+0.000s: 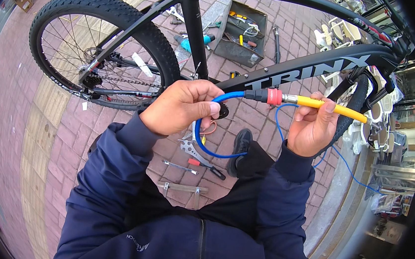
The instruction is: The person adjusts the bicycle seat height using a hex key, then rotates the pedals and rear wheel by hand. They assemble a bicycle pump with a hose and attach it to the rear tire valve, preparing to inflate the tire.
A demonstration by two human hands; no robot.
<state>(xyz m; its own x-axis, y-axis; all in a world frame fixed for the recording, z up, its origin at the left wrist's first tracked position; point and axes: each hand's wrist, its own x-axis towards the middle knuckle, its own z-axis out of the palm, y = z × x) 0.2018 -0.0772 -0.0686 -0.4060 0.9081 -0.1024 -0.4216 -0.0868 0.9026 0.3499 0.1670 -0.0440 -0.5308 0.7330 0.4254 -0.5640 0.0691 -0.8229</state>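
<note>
In front of my chest, a blue air hose (201,141) is joined through a red and black coupling (274,97) with a metal end to a yellow tube (351,113). My left hand (180,106) pinches the blue hose just left of the coupling, and the hose loops down below it. On the other side, my right hand (311,131) grips the yellow tube between thumb and fingers, its free end pointing right. Beyond both hands stands a black bicycle (195,38), its rear wheel at the left and front wheel at the right.
A grey toolbox (240,52) with tools lies open behind the bicycle, beside a teal power tool (191,43). On the brick paving near my feet are a flat multi-hole wrench (195,151) and a small stool-like frame (182,187). Shop shelves (398,175) line the right side.
</note>
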